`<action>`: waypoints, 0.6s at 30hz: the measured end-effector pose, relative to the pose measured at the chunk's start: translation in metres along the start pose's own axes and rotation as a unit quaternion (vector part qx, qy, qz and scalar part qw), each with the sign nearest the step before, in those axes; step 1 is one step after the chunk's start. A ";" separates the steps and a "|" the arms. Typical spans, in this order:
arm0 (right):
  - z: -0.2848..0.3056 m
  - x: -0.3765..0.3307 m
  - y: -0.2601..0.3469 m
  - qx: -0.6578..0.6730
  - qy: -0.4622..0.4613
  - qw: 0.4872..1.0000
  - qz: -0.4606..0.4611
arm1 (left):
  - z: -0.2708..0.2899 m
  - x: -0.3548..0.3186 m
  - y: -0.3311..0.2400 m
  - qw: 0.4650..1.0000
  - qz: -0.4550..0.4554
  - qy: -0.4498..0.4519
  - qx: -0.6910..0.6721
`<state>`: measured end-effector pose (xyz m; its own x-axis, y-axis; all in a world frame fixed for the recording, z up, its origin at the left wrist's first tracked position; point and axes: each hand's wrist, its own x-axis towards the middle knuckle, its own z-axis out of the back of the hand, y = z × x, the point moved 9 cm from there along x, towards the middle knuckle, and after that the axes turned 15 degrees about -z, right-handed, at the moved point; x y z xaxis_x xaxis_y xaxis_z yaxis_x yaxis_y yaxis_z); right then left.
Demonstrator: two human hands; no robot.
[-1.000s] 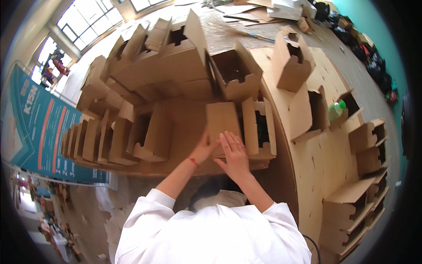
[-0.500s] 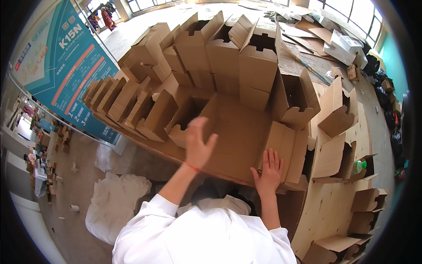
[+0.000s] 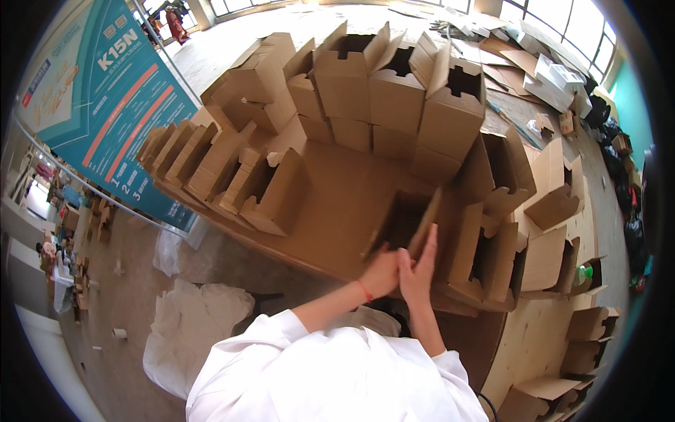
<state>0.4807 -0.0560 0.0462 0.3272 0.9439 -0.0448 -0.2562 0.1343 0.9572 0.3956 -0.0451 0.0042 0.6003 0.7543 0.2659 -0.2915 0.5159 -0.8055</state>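
An open-topped cardboard box (image 3: 404, 219) stands on the brown tabletop (image 3: 337, 184) in front of me, its flaps raised. At its near side my left hand (image 3: 380, 274), with a red string round the wrist, grips the edge; its fingertips are partly hidden. My right hand (image 3: 418, 273) has its fingers stretched out, lying flat against the box's right flap (image 3: 427, 219). The two hands touch or nearly touch at the near corner. Just right of them sits another open cardboard box (image 3: 479, 264) with its flaps up.
Several open boxes (image 3: 271, 193) line the table's left side. Taller stacked boxes (image 3: 397, 98) form a row at the back. To the right, a plywood surface (image 3: 538, 337) holds more boxes and a green-capped bottle (image 3: 583, 274). A teal banner (image 3: 116, 105) stands at the left.
The box under my left hand has moved right across the table. My right hand has left the neighbouring box's top and come left to this one. That neighbour's flaps now stand up.
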 end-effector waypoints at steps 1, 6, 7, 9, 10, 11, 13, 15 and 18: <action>0.007 -0.002 0.007 -0.048 -0.024 0.998 0.027 | -0.020 0.002 0.004 0.997 -0.026 0.063 0.027; 0.040 0.001 0.009 -0.140 -0.100 0.982 0.078 | -0.002 0.006 -0.041 0.990 -0.132 -0.008 -0.050; 0.044 0.000 0.010 -0.148 -0.115 0.980 0.071 | 0.008 0.004 -0.044 0.988 -0.129 -0.017 -0.077; 0.046 0.001 0.011 -0.132 -0.132 0.980 0.070 | 0.045 -0.003 -0.040 0.991 -0.092 -0.080 -0.046; 0.043 0.006 0.003 -0.096 -0.093 0.991 0.022 | 0.063 -0.004 -0.037 0.991 -0.075 -0.109 -0.032; 0.041 0.010 -0.005 -0.059 -0.056 0.996 -0.027 | 0.080 -0.002 -0.044 0.984 -0.099 -0.111 0.098; 0.037 0.012 -0.016 -0.016 -0.033 0.999 -0.022 | 0.095 0.000 -0.041 0.967 -0.081 -0.100 0.219; 0.022 0.008 -0.030 -0.003 0.019 0.995 -0.099 | 0.098 -0.002 -0.014 0.973 0.006 -0.076 0.216; 0.016 0.000 -0.037 0.010 0.014 0.985 -0.171 | 0.104 -0.017 0.045 0.995 0.075 -0.062 -0.012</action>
<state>0.5052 -0.0654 0.0157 0.3659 0.8523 -0.3738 -0.1170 0.4406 0.8900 0.2950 0.0073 0.0189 0.4538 0.8675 0.2039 -0.3524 0.3849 -0.8530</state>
